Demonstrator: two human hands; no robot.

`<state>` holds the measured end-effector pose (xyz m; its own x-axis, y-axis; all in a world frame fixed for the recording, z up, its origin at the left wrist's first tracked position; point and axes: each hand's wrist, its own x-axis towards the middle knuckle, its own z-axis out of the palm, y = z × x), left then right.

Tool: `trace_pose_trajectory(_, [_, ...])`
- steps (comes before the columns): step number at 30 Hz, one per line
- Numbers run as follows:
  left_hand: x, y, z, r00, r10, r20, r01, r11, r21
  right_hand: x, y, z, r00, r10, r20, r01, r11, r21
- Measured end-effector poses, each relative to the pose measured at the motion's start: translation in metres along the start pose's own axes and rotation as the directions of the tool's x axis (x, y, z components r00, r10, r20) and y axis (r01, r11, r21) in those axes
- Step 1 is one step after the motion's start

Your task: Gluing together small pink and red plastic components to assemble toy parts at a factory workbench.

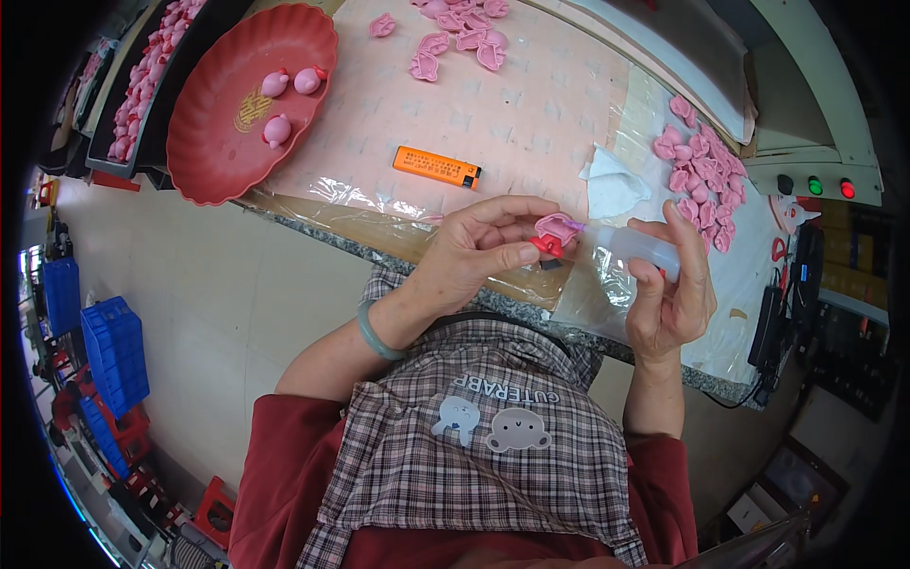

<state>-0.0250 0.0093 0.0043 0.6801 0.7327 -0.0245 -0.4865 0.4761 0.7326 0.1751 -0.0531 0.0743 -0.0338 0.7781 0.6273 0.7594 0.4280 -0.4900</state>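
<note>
Pinched in my left hand (474,242) is a hollow pink plastic half-shell (557,228), its open side showing, with a red piece (547,246) at its lower edge. My right hand (678,289) grips a small translucent squeeze bottle (645,248) lying nearly level between thumb and fingers. The bottle's narrow nozzle points left and reaches the rim of the half-shell; whether it touches cannot be made out. Both hands are above the table's front edge. Beyond them lies an orange lighter (436,168), and a white cloth (614,185) rests past the bottle.
Several pink half-shells (701,171) are heaped at the right, more (464,33) at the far middle. A red scalloped dish (213,114) at the left holds 3 pink round figures (277,131). Beside it stands a dark bin (142,156). A machine with lit buttons (815,185) borders the right.
</note>
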Motion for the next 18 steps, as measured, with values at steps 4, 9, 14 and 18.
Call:
trace_pose_trajectory(4, [0.0007,-0.0005,0.0003,1.000,-0.003,-0.005,0.003,1.000,0.001,-0.0005,0.0021,0.0017,0.999,-0.021,-0.025,0.020,1.000,-0.016])
trace_pose_trajectory(9, [0.0007,0.0002,0.0001,1.000,-0.001,0.003,0.001,1.000,-0.024,-0.0005,0.0025,0.0000,0.998,-0.061,-0.034,0.059,0.997,-0.049])
trace_pose_trajectory(14, [0.0004,0.0016,0.0009,1.000,0.003,-0.002,-0.003,1.000,-0.018,0.0003,-0.0005,-0.0019,0.991,-0.136,-0.018,0.132,0.983,-0.129])
trace_pose_trajectory(18, [-0.0003,0.0002,0.0008,0.999,0.005,-0.041,-0.006,0.999,-0.041,0.0004,-0.0034,-0.0020,0.990,-0.138,-0.012,0.134,0.979,-0.152])
